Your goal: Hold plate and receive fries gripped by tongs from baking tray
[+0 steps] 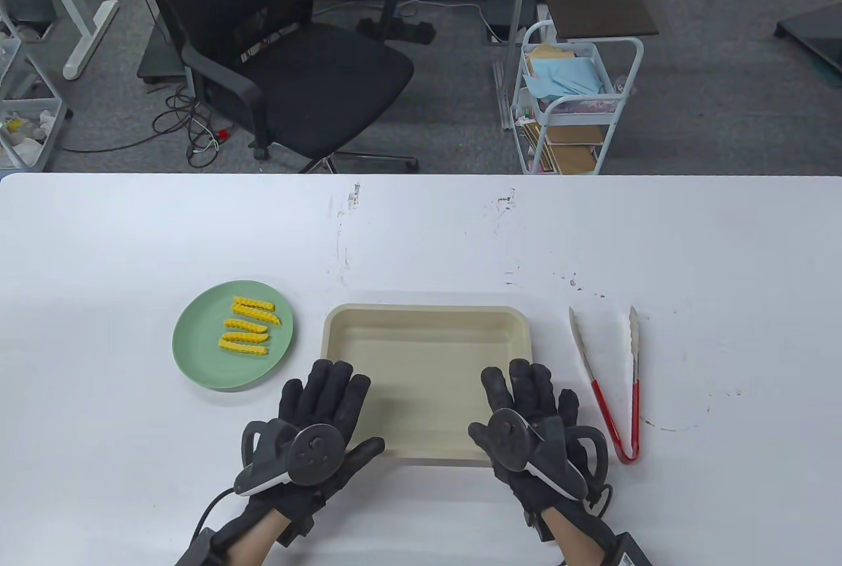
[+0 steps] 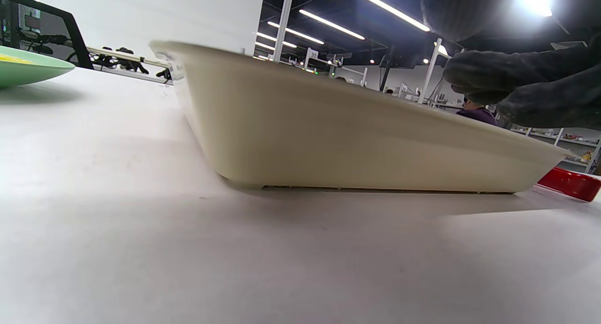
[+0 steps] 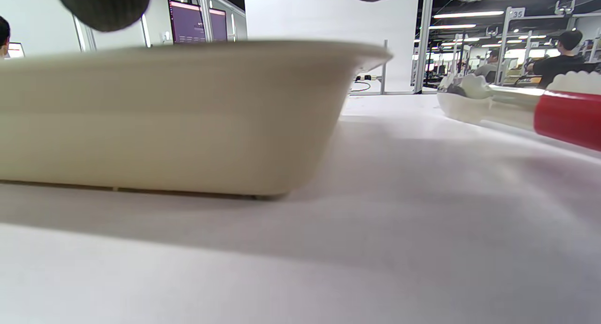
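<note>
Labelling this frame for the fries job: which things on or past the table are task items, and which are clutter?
Task items: green plate, fries on it, baking tray, tongs.

Clutter: office chair, white cart, both beyond the table.

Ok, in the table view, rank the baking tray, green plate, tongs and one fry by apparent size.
1. Baking tray, largest.
2. Green plate.
3. Tongs: longer than the plate is wide but thin, so this order is unsure.
4. One fry, smallest.
</note>
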`<state>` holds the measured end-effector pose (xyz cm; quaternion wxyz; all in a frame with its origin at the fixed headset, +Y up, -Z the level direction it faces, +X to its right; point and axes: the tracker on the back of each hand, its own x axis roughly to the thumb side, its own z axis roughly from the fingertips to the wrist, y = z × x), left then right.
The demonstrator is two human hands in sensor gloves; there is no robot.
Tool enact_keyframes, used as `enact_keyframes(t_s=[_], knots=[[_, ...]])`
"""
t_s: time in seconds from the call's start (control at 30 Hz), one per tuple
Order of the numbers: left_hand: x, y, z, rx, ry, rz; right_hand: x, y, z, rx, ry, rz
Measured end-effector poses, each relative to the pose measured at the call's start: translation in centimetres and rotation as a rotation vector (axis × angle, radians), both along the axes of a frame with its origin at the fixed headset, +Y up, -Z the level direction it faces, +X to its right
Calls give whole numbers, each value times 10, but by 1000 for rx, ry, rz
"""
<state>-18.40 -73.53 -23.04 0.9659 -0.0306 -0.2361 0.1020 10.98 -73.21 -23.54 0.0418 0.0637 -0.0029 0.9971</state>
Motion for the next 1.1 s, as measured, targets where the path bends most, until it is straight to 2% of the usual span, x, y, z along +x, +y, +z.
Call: enact_keyframes(t_s=[1.1], knots=[[-11,-5,-10,-35,9,77,-4,-5,-3,-51,7,41]])
